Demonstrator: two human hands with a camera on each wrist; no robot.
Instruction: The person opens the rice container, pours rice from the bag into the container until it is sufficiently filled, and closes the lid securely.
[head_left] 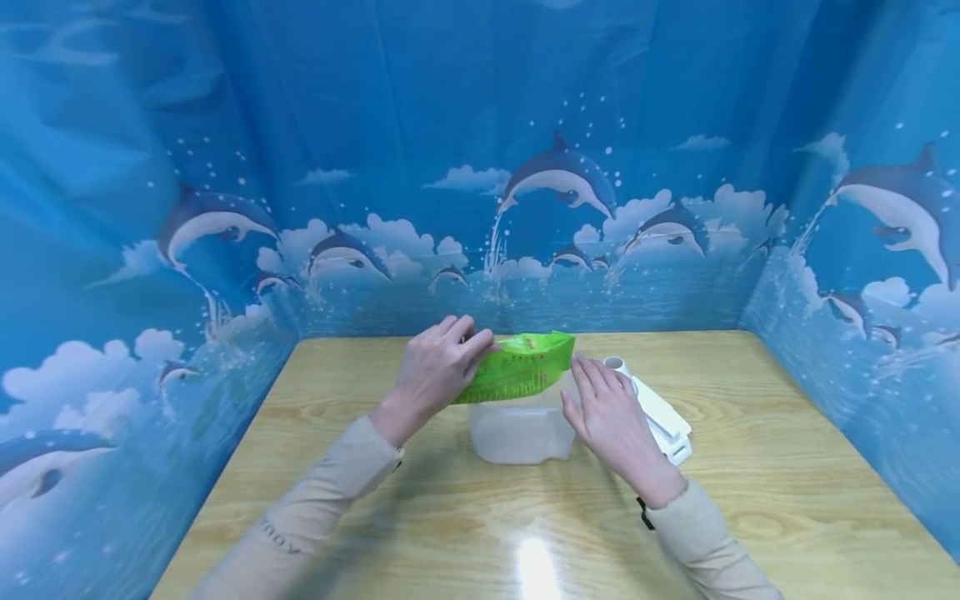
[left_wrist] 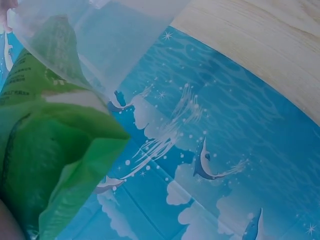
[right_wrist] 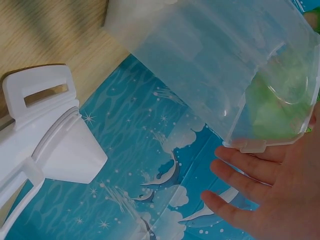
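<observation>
My left hand (head_left: 442, 371) grips a green plastic bag (head_left: 517, 367) with printed text. The bag is tilted over a translucent plastic container (head_left: 521, 433), its front end towards the right. In the left wrist view the green bag (left_wrist: 55, 135) lies against the container's rim, and part of it shows through the clear wall. My right hand (head_left: 611, 417) is at the container's right side with its fingers straight. The right wrist view shows those fingers (right_wrist: 250, 167) along the rim of the container (right_wrist: 200, 65). What the bag holds is hidden.
A white plastic lid (head_left: 660, 417) with a spout and a slotted handle lies on the wooden table (head_left: 337, 500), just right of my right hand. Blue dolphin-print sheeting (head_left: 420, 167) walls the table at the back and both sides.
</observation>
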